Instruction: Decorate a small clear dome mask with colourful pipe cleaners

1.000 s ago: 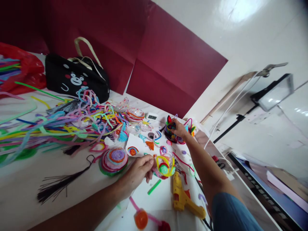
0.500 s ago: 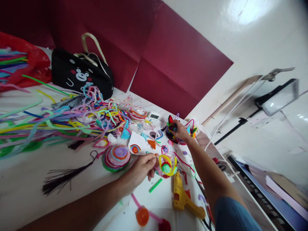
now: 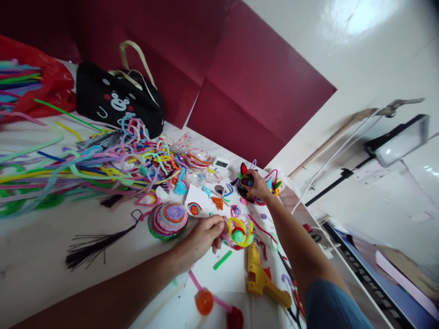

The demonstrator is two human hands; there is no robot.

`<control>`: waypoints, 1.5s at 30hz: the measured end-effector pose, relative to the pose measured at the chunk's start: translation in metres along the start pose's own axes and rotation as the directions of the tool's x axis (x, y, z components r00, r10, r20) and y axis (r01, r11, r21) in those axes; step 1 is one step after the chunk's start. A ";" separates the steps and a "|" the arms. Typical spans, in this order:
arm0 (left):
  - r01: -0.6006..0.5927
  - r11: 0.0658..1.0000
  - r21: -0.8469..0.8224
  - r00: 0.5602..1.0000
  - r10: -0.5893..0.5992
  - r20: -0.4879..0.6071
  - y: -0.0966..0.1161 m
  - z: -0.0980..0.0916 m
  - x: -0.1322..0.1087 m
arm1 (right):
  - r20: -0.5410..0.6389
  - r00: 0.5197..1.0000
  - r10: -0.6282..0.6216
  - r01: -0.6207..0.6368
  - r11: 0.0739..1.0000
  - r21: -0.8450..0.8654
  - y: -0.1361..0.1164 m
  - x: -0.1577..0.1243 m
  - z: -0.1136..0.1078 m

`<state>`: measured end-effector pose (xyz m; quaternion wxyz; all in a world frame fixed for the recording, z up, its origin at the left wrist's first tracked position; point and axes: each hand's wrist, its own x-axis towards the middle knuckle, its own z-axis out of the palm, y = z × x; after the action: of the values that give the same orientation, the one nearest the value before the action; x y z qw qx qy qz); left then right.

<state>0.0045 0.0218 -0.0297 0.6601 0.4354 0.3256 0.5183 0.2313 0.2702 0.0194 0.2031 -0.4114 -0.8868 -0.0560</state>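
Note:
My left hand (image 3: 205, 232) is closed, thumb and fingers pinching the edge of a colourful pipe-cleaner ornament (image 3: 241, 232) with yellow loops and a green ball. Farther back, my right hand (image 3: 259, 186) has curled fingers at a dark pipe-cleaner piece (image 3: 244, 172) with red and green parts; what exactly they grip is hidden. Below the ornament lies a yellow glue gun (image 3: 254, 269). A short green pipe-cleaner piece (image 3: 222, 260) rests on white paper near my left hand. Left of that hand sits a coiled multicoloured disc (image 3: 168, 220).
Tangled pipe cleaners (image 3: 103, 169) spread over the left of the table, beside a black bag (image 3: 118, 103) and a red plastic bag (image 3: 56, 84). A black tassel (image 3: 99, 243) lies in front. At the back stands a small digital display (image 3: 220, 163). An orange coil (image 3: 204, 301) lies near the front.
The view has shifted slightly, so the table things sit a little farther right. Both hands keep nearly the same place, the left one still pinching the ornament.

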 end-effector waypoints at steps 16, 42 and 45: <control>-0.004 1.000 0.003 1.000 0.004 0.005 0.000 0.000 -0.002 | 0.052 0.999 0.004 0.001 0.994 -0.110 0.012 0.011 0.008; 0.014 0.997 -0.081 0.999 -0.018 -0.047 0.008 -0.001 -0.001 | 0.074 0.993 0.088 -0.077 0.987 -0.140 0.008 0.015 -0.012; 0.023 0.998 -0.064 0.998 -0.026 -0.050 0.009 -0.001 -0.001 | 0.041 0.998 0.053 -0.048 0.993 -0.109 0.000 0.016 -0.027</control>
<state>-0.0004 0.0214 -0.0219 0.6715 0.3969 0.3309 0.5310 0.2305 0.2744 0.0504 0.1623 -0.4454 -0.8759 -0.0896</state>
